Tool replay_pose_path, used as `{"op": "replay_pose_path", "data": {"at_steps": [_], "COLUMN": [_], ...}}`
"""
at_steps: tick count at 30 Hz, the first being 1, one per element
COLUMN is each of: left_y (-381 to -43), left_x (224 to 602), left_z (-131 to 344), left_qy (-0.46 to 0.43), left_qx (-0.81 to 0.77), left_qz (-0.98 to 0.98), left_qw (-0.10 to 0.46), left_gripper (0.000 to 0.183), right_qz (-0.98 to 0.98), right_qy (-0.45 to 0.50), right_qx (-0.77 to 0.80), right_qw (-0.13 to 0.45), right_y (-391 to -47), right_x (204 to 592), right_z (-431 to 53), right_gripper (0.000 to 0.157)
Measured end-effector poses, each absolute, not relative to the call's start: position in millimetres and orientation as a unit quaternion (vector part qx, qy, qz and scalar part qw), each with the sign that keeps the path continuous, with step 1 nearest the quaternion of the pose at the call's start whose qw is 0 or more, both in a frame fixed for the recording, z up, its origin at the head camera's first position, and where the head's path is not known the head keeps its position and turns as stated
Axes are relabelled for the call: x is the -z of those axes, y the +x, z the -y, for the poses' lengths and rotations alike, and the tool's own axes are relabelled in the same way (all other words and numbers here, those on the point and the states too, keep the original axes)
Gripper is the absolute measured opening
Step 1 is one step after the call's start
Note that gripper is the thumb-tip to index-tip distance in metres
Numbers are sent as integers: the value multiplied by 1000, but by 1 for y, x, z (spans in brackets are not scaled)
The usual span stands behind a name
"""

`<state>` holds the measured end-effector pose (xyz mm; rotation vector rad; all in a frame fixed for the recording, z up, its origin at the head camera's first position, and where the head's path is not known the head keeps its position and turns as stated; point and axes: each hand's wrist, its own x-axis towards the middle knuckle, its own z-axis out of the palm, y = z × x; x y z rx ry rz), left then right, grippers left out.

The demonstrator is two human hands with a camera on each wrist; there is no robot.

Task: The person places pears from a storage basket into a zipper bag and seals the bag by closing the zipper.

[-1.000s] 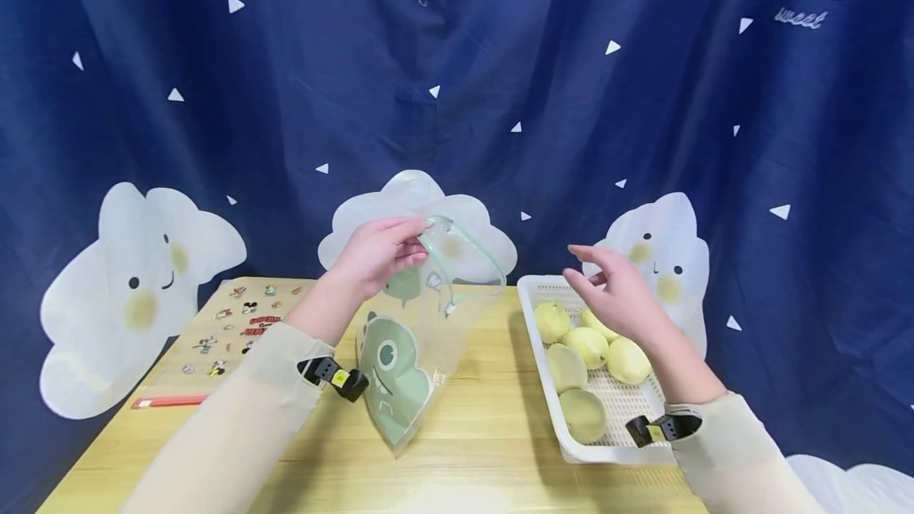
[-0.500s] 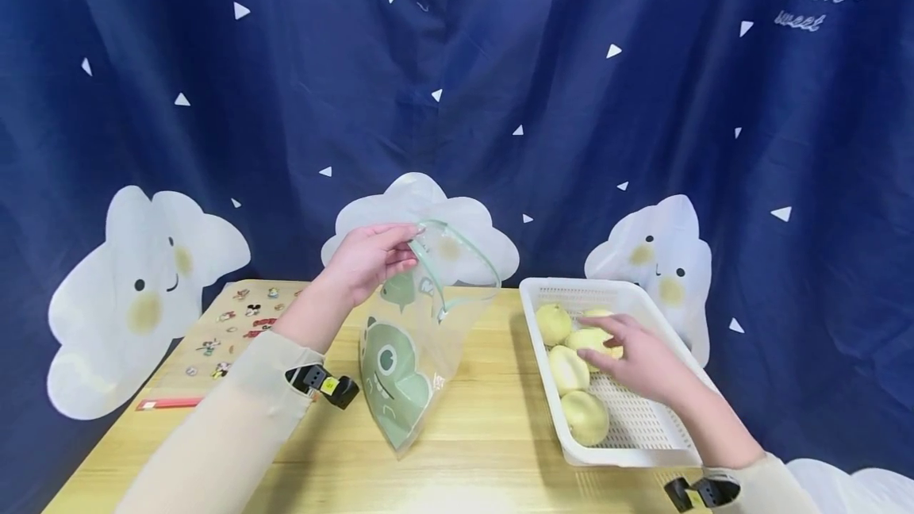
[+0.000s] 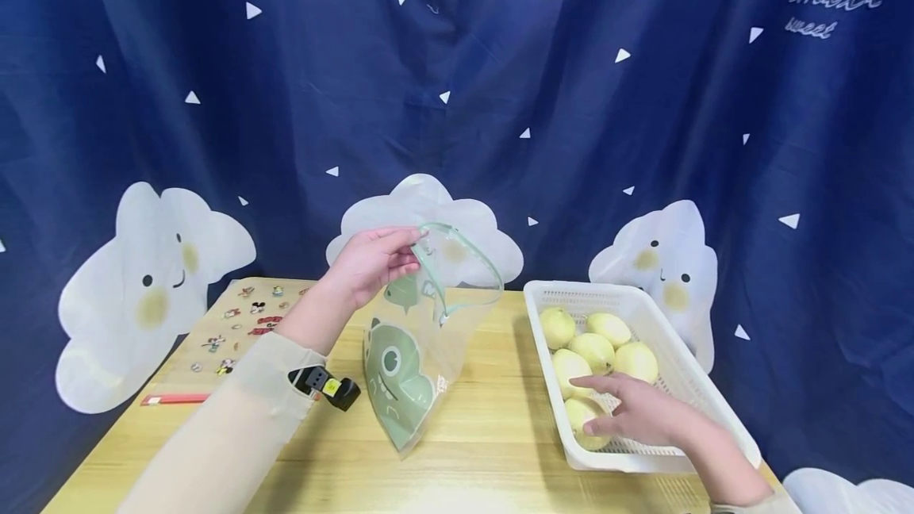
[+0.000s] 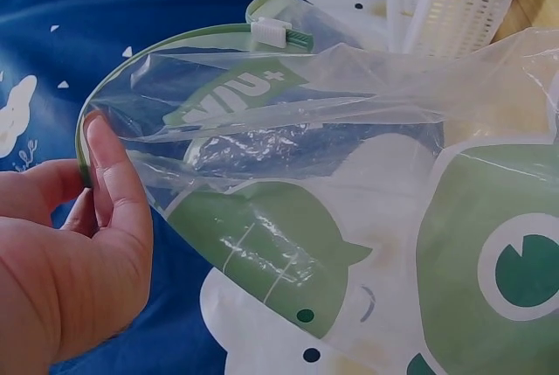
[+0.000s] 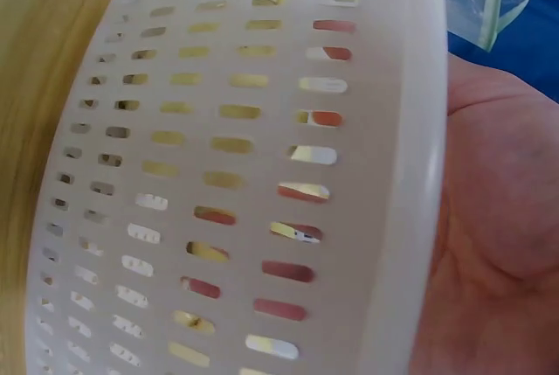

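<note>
My left hand [image 3: 374,260] pinches the green rim of a clear zip bag [image 3: 401,387] with green dinosaur prints. The bag hangs upright with its mouth apart; a white slider [image 4: 269,32] shows on the zip in the left wrist view. In the white basket [image 3: 635,462], my right hand [image 3: 646,412] is over the nearest lemon [image 3: 581,412], thumb and forefinger spread about it. Several other lemons [image 3: 593,353] lie behind that one. In the right wrist view the basket wall [image 5: 349,174] hides most of the fingers.
On the left of the wooden table [image 3: 493,411] lies a flat bag [image 3: 228,331] with cartoon prints and a red zip strip [image 3: 174,399]. A dark blue curtain [image 3: 357,101] with clouds hangs behind the table.
My right hand has come down from above the basket into it, then nearer to me, onto the closest lemon. The left hand keeps its hold on the bag, nearly still.
</note>
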<state>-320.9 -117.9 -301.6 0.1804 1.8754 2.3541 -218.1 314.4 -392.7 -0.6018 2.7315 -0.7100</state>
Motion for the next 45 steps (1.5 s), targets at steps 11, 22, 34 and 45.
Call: {"op": "replay_pose_path", "data": {"at_steps": [11, 22, 34, 45], "left_y": [-321, -320, -318, -317], "left_x": [305, 306, 305, 304], "left_z": [120, 121, 121, 120], "left_qy": [59, 54, 60, 59], "left_qx": [-773, -777, -774, -776], "left_qz": [-628, -624, -626, -624], "left_qw": [66, 65, 71, 72], "left_gripper": [31, 32, 41, 36], "right_qz": [-945, -942, -929, -925], "right_qy": [-227, -236, -311, -274], "right_qx": [199, 210, 188, 257], "right_qw": [127, 115, 61, 59], "right_y": [-220, -221, -216, -208], "right_x": [403, 409, 408, 392], "right_z": [-315, -316, -322, -330], "right_gripper": [71, 68, 61, 64]}}
